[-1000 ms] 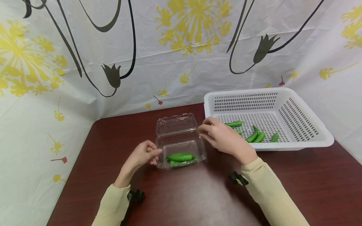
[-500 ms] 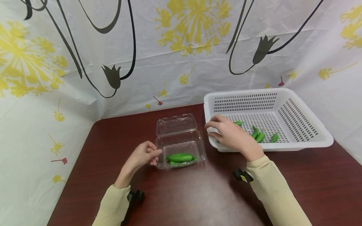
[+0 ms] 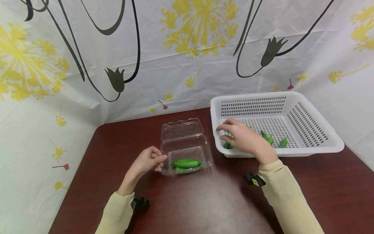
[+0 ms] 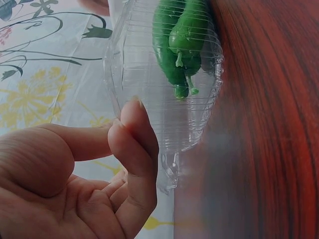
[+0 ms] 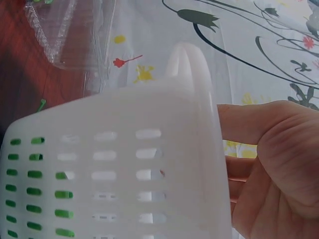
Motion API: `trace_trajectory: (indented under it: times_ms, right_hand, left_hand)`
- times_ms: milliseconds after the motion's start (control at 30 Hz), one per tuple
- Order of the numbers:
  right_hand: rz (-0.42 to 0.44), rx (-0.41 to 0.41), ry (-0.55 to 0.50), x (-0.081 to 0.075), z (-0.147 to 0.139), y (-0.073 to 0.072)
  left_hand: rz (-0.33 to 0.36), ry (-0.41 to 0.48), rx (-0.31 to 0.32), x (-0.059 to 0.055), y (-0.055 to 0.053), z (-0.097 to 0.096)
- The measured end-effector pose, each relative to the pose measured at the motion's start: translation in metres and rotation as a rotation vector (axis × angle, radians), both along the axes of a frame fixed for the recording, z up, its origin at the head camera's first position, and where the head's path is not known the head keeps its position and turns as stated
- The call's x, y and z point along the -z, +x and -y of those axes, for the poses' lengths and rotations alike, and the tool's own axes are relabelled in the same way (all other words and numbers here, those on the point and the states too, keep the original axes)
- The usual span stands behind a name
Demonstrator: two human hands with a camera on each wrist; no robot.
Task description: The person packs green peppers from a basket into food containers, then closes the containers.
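In the head view my left hand [image 3: 149,160] pinches the left rim of a clear plastic clamshell container [image 3: 183,144], whose lid lies back. Several green chili peppers [image 3: 187,163] lie along its near side; their stems show in the left wrist view. My right hand [image 3: 243,138] is over the near left part of a white slotted plastic basket [image 3: 309,150], fingers loosely bent and apart, holding nothing visible. Beneath it lie green peppers [image 3: 227,145], partly covered by the hand. The basket wall [image 5: 119,117] hides the right fingertips in the right wrist view.
Both container and basket stand on a dark red-brown wooden table [image 3: 193,201]. More peppers [image 3: 283,143] lie on the basket floor toward the right. A white sheet with yellow flower prints [image 3: 175,74] hangs behind the table and at its sides.
My right hand has moved right, from beside the container's right rim to over the basket. The left hand and the container have stayed in place.
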State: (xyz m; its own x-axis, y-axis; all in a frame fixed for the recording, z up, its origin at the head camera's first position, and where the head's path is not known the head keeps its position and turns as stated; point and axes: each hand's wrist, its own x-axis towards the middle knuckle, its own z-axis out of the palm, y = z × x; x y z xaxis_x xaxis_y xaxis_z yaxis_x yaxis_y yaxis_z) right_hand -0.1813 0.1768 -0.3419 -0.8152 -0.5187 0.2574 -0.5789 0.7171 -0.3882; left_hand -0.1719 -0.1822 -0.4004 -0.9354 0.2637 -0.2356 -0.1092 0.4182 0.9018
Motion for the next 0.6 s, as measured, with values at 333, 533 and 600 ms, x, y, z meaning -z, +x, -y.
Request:
trace_trajectory:
  times_ms: [333, 533, 600]
  right_hand:
    - [0.086, 0.066, 0.027, -0.006, -0.014, 0.0]
    - [0.118, 0.079, 0.05, -0.005, -0.025, -0.003]
    - [0.118, 0.076, 0.052, -0.004, -0.028, -0.004]
  left_hand:
    - [-0.007, -0.004, 0.003, 0.0, 0.001, 0.0]
    - [-0.007, -0.005, 0.005, 0.0, 0.001, -0.001]
    - [-0.006, -0.004, 0.004, 0.0, 0.001, -0.001]
